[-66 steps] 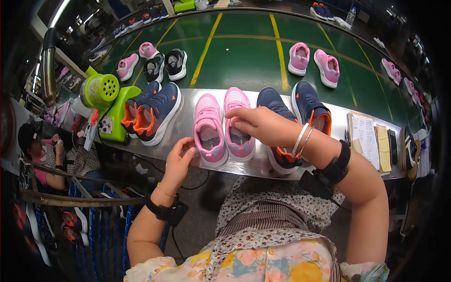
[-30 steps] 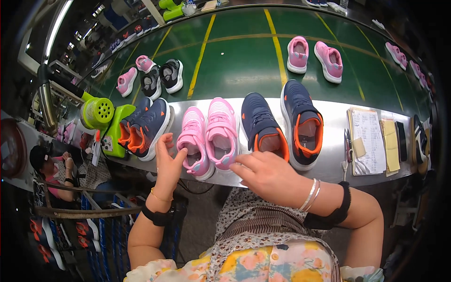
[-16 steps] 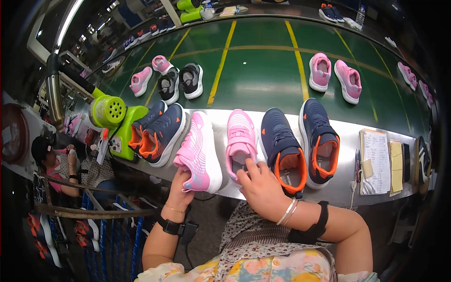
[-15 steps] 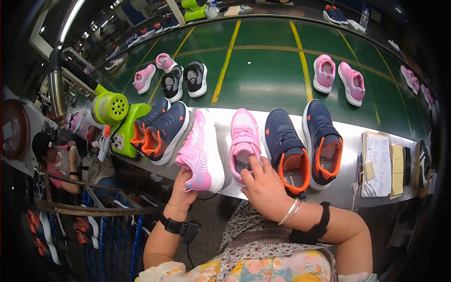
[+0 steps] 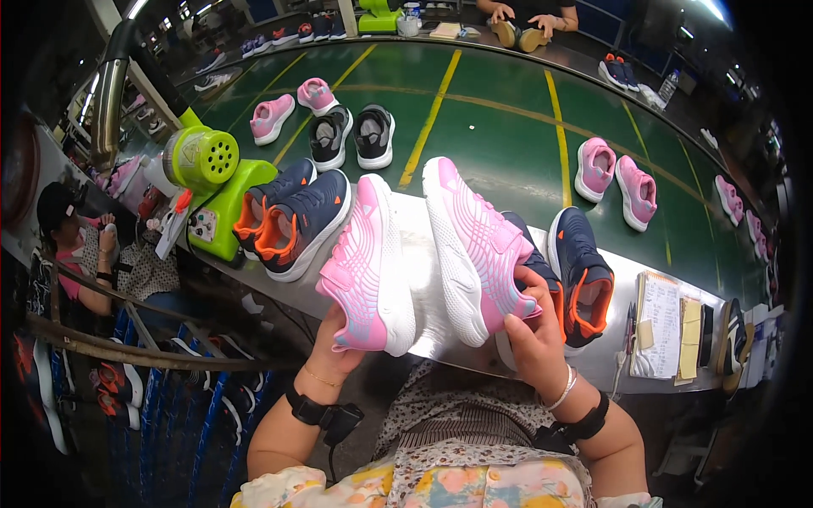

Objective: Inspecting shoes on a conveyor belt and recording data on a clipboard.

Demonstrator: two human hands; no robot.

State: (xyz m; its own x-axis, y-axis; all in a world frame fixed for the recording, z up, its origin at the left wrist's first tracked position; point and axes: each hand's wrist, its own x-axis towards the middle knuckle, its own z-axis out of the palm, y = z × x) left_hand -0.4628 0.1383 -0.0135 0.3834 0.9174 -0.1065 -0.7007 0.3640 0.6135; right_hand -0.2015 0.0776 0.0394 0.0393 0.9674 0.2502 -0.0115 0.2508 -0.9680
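Two pink sneakers with white soles are raised over the metal ledge, soles turned toward each other. My left hand (image 5: 335, 345) grips the left pink sneaker (image 5: 360, 279) at its heel; its fingers are partly hidden behind the shoe. The right pink sneaker (image 5: 483, 245) is held by the heel in my right hand (image 5: 539, 334), thumb on the near side. Just behind it and to the right stand navy sneakers with orange lining, one (image 5: 583, 275) in plain sight and its mate mostly covered. Another navy pair (image 5: 305, 229) sits left of my left hand.
A lime-green machine (image 5: 220, 182) stands at the left. Beyond the ledge, a green belt (image 5: 500, 110) carries black sneakers (image 5: 374, 140) and several pink ones (image 5: 637, 190). A notebook (image 5: 657, 326) lies at right. One co-worker (image 5: 85, 245) sits left; another's hands (image 5: 542, 24) hold shoes across the belt.
My right hand has lifted the right pink sneaker off the ledge and tilted it, sole facing left. The left sneaker stays in my left hand. A co-worker's hands now show at the far side.
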